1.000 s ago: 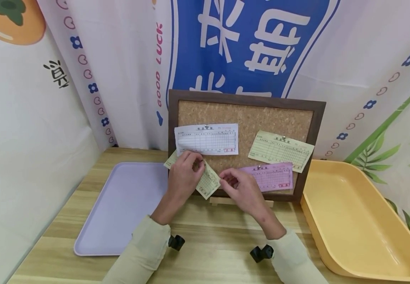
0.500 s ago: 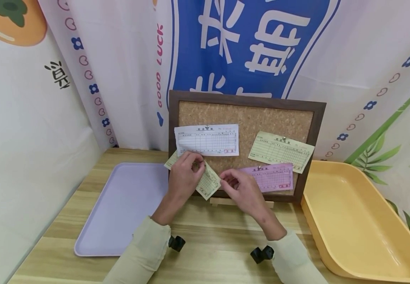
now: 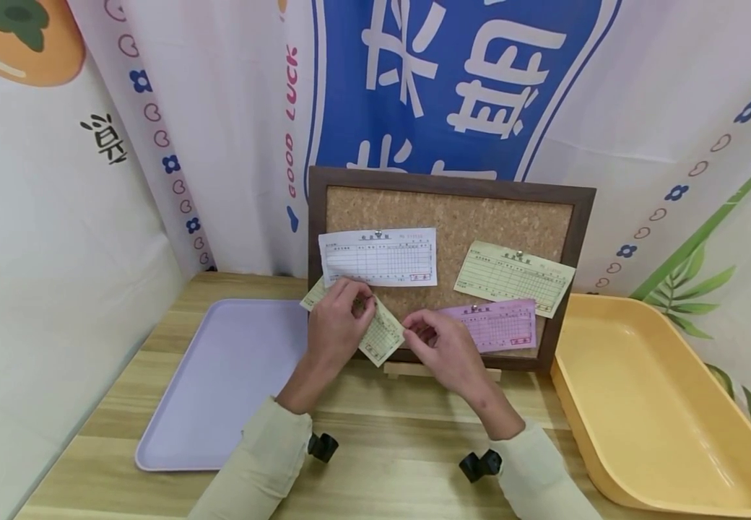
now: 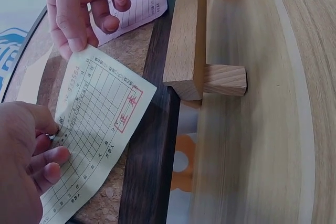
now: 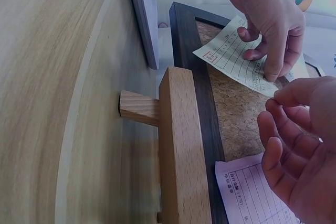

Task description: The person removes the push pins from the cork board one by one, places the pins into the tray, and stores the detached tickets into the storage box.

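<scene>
A pale green receipt slip [image 3: 383, 336] lies tilted over the lower left of the cork board [image 3: 453, 217]. My left hand [image 3: 339, 318] is at its upper edge, thumb and forefinger pinching a small shiny pin [image 4: 51, 136], mostly hidden by the fingers. With thumb and forefinger, my right hand [image 3: 443, 347] pinches the slip's right corner; its other fingers are loosely curled. A white receipt slip [image 3: 378, 260] is pinned just above the left hand. On the right hang another green slip [image 3: 512, 278] and, partly behind my right hand, a purple slip [image 3: 505, 328].
The dark-framed board leans on a wooden stand [image 4: 186, 35] on the wooden table [image 3: 388, 433]. A flat lilac tray [image 3: 219, 390] lies at the left, a deep yellow tray [image 3: 668, 412] at the right. Printed curtains [image 3: 239, 130] hang behind.
</scene>
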`<state>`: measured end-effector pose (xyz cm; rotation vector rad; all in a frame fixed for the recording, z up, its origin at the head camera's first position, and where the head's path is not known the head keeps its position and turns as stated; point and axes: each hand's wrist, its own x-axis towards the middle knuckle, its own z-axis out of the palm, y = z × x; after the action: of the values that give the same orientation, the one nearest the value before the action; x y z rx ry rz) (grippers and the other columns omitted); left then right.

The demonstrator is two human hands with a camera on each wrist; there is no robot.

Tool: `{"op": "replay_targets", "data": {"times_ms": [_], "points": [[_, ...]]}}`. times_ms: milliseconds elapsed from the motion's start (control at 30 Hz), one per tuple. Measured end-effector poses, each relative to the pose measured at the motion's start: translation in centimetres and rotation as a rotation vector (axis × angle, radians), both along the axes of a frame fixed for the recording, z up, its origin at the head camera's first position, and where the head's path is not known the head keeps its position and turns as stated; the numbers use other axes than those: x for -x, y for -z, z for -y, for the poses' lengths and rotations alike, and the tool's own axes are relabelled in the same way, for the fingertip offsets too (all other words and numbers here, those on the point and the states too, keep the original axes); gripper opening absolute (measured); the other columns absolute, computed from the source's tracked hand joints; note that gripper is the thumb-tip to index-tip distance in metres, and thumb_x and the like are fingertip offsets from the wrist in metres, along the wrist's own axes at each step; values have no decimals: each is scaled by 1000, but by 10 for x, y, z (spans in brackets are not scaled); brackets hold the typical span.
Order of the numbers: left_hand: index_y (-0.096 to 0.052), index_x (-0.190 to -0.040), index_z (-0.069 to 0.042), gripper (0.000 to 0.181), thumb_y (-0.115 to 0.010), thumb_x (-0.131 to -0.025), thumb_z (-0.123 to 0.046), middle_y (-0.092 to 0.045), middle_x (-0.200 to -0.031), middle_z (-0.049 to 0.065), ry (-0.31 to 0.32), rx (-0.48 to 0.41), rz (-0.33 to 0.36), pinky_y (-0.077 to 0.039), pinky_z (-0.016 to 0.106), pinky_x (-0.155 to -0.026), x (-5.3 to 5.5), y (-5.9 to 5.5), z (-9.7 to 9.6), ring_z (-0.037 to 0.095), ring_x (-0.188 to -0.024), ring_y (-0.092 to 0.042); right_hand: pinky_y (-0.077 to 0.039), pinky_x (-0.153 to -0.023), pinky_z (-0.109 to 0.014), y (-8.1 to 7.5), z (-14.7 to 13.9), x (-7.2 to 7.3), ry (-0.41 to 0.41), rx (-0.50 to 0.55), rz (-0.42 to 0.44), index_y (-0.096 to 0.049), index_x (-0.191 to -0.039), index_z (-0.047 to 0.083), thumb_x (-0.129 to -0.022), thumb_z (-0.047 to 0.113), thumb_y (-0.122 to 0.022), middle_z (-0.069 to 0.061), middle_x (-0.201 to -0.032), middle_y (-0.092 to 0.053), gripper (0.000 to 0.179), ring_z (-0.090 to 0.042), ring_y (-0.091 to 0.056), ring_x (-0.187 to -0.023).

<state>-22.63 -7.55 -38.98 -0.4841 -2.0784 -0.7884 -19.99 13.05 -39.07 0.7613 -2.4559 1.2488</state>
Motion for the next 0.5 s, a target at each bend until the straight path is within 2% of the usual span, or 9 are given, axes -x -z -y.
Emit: {"op": "replay_targets", "data": {"times_ms": [333, 500], "points": [[-67, -87, -6, 13, -75, -82, 4, -64, -86, 6, 30, -21, -33, -47, 27, -52, 2, 7, 1, 16, -62, -58, -56, -66, -28, 1, -1, 0, -3, -5, -2, -72, -102, 10, -98, 9, -70, 5, -86, -67, 5, -11, -64, -75], [-68, -88, -5, 12, -74, -83, 3, -64, -88, 7, 47, -17, -44, -49, 28, -54, 2, 4, 2, 18, -65, -60, -55, -66, -28, 0, 0, 1, 6, -5, -10, -72, -101, 9, -97, 8, -70, 5, -86, -67, 4, -12, -64, -75]]}}
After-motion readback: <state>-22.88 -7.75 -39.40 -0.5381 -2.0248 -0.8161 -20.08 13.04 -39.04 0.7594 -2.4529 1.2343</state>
